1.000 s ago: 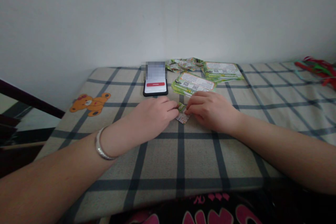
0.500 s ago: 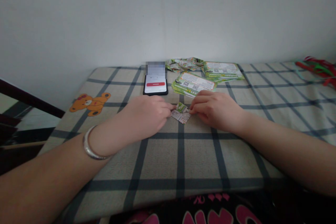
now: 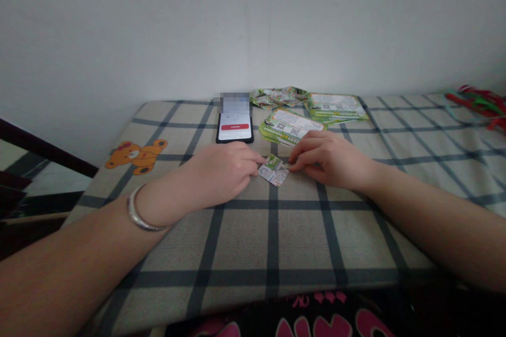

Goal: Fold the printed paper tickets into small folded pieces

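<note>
A folded paper (image 3: 273, 171) lies between the left hand (image 3: 228, 171) and right hand (image 3: 331, 160), both loosely curled at its corners; any pinch is unclear.

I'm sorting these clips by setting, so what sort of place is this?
Probably a room in a home: there's a checked tablecloth with a cartoon bear on it, against a plain wall.

Silver left-wrist bangle (image 3: 134, 212), bare forearms (image 3: 93, 239), pink-printed black clothing (image 3: 302, 327)
</note>
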A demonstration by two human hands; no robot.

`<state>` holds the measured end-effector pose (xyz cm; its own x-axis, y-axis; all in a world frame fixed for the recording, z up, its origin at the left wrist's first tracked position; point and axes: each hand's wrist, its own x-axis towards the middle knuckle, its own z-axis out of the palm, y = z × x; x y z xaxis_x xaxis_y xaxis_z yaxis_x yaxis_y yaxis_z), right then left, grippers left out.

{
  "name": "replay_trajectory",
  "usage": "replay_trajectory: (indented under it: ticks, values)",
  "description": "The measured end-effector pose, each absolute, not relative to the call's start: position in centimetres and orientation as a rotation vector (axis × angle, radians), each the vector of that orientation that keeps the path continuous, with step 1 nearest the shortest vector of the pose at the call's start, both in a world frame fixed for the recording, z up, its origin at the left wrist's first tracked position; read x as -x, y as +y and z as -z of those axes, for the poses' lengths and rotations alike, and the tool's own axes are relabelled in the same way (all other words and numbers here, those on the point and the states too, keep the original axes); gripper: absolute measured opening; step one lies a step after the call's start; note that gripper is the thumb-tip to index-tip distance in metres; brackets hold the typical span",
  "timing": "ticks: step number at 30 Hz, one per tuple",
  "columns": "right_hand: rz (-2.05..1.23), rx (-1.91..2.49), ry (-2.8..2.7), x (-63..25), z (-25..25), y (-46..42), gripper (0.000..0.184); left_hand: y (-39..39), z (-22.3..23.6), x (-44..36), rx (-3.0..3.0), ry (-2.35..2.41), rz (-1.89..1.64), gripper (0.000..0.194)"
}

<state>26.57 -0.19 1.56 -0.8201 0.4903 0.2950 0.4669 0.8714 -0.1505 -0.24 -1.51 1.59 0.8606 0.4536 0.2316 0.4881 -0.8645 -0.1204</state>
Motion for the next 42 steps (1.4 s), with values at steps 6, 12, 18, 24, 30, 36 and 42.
replay_trajectory:
  ticks: [6,12,18,24,30,36,42]
  values:
    - [-0.134,0.835,-2.674,-26.3,-1.4,-0.6,0.024,-1.7,-0.8,-0.4,2.812,-0.774,0.418,0.021]
    - [-0.277,0.796,-2.615,-26.6,-0.5,0.2,0.025,-1.7,-0.6,-0.5,2.789,-0.740,0.416,0.019]
    - [-0.093,0.766,-2.649,-26.0,-0.3,-0.3,0.020,-1.7,-0.3,-0.8,2.733,-0.777,0.419,0.021]
    - [0.000,0.904,-2.587,-25.6,-0.2,-0.7,0.016,-1.3,0.6,-0.6,2.761,-0.836,0.429,0.030]
    - [-0.005,0.791,-2.608,-25.8,0.2,-0.2,0.016,-1.1,0.9,-0.5,2.792,-0.888,0.451,0.034]
    - [0.027,0.740,-2.635,-25.7,0.1,-0.3,0.015,-1.2,1.0,-0.6,2.834,-0.940,0.515,0.036]
    - [0.024,0.721,-2.660,-25.7,0.0,-0.3,0.017,-1.4,0.5,-1.0,2.906,-1.037,0.518,0.031]
